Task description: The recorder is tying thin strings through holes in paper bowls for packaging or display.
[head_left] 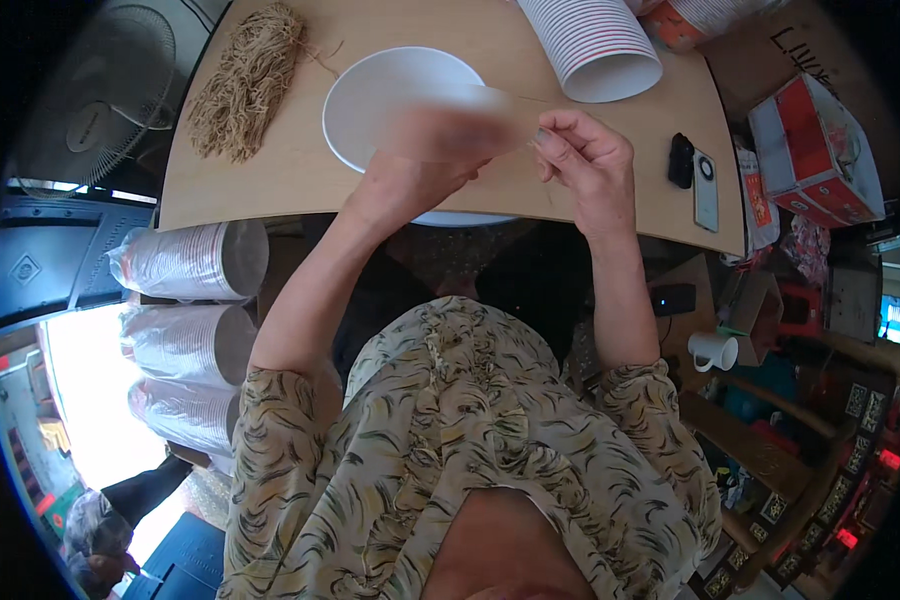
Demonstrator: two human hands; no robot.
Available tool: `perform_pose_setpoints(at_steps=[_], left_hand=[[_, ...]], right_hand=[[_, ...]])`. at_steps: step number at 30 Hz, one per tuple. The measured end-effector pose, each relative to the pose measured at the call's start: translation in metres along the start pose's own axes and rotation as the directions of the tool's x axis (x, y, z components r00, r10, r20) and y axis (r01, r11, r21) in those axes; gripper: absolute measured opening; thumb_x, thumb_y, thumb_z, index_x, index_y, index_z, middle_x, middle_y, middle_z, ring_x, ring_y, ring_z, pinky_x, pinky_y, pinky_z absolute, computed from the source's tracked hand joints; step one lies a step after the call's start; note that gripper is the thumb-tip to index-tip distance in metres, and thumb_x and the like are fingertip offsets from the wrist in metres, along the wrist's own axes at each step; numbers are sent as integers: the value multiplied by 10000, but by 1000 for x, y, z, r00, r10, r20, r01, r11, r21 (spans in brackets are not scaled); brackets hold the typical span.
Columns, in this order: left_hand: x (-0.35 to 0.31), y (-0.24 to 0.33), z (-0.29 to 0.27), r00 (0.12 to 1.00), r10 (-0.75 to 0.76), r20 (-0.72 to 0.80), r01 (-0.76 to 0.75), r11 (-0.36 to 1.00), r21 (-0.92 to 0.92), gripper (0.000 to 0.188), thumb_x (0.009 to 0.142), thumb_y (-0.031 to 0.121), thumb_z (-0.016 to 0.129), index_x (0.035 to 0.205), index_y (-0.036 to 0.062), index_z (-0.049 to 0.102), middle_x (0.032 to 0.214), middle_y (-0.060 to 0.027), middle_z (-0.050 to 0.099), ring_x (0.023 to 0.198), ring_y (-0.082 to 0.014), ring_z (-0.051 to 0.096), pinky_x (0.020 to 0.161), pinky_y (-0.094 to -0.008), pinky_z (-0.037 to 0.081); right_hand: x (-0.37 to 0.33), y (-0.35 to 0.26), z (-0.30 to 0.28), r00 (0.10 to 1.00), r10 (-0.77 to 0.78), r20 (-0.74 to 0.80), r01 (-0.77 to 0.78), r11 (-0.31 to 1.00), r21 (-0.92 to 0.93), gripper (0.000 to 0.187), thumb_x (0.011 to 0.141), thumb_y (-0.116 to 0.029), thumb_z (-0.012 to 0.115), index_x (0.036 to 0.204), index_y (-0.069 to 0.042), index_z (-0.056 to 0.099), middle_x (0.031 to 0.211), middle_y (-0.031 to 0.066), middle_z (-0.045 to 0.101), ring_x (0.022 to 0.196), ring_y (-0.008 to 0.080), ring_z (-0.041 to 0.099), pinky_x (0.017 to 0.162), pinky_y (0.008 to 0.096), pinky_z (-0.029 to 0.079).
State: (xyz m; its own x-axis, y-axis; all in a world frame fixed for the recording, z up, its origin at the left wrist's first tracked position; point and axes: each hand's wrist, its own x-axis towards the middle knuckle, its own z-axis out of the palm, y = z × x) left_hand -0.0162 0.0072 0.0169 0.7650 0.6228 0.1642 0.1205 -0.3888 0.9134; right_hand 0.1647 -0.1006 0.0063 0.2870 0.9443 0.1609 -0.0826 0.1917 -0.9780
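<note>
My left hand [445, 135] is over the near right part of a round white paper tub [345, 110] on the table. A blur covers its fingers, so what they hold is hidden. Just to its right, my right hand [595, 165] is closed, thumb and forefinger pinched together at the blur's edge. Whatever thin thing lies between those fingertips is too small to name. A thick bundle of tan strings [248, 85] lies at the far left of the table, with a few loose strands trailing toward the tub.
A nested stack of white paper tubs [600, 55] lies at the table's far side. A black case [680, 160] and a phone [706, 190] rest by its right edge. Wrapped tub stacks [185, 262] stand at left, below a fan [100, 125]. A mug [713, 351] is at right.
</note>
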Motion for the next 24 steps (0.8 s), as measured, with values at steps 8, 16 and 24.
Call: perform_pose_setpoints(at_steps=[8,16,24], left_hand=[[-2,-6,-7,999,-32,22,34,992,-121,192,965,142,706,1080,-6,746,755,18,662,648,-30,569,568,-212,467],[-3,-4,-8,999,22,33,-19,997,-77,179,974,128,694,1069,-18,732,771,19,656,683,-34,569,604,-217,478],[-5,-9,-2,987,160,-29,-160,987,7,130,950,72,709,1046,-14,716,824,-3,685,712,-48,607,632,-220,504]], right_hand=[[-2,-3,0,998,17,-60,-26,988,-150,141,968,-126,674,1030,0,681,801,10,672,708,45,578,616,191,443],[-3,-8,3,996,-30,-79,16,985,-174,156,956,-129,687,1034,6,684,830,7,677,722,44,582,629,191,445],[1,-1,11,984,166,-72,-138,947,291,121,921,-83,704,1007,2,703,769,19,640,632,47,554,486,173,338]])
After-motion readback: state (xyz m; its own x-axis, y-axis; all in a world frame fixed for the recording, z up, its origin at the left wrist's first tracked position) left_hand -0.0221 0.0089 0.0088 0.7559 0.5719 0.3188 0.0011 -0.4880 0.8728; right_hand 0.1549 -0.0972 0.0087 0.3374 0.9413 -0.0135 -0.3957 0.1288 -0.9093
